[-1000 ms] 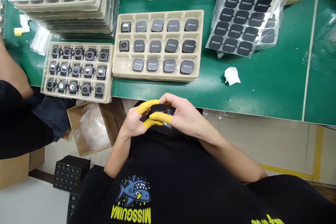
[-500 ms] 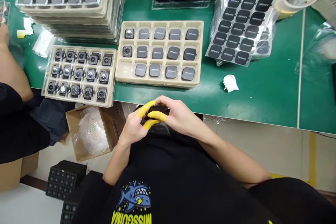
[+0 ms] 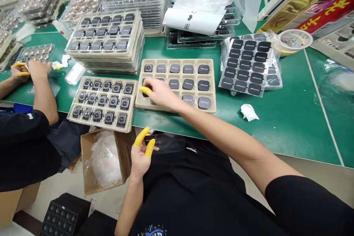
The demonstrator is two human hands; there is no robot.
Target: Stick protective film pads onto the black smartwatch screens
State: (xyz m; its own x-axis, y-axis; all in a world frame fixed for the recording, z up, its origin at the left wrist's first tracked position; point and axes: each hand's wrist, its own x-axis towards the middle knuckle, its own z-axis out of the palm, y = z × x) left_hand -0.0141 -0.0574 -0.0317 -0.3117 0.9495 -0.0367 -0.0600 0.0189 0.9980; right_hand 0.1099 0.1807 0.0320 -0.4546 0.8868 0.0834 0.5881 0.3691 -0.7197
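Note:
My left hand (image 3: 141, 155), with yellow finger covers, is pinched round a small dark labelled square piece (image 3: 149, 140) below the table edge. My right hand (image 3: 159, 94) reaches over the left part of a beige tray (image 3: 177, 112), its fingers down at a dark watch piece in the middle row, partly hidden by them. Dark square pieces with printed labels (image 3: 204, 102) fill most of this tray's visible pockets, and a watch case (image 3: 148, 68) lies face down at its back left. Left of it, a second tray (image 3: 132, 105) holds rows of dark watch cases.
Stacked trays (image 3: 110, 59) stand behind. Label sheets (image 3: 243, 64), a tape roll (image 3: 294, 40) and a crumpled white scrap (image 3: 249, 112) lie to the right. A co-worker's hands (image 3: 38, 70) are at far left. An open carton (image 3: 103, 162) sits below the table.
My right hand has left my left hand and moved up to the beige tray. My left hand stays low, now showing the dark piece. The view has tilted up, showing more of the table's back.

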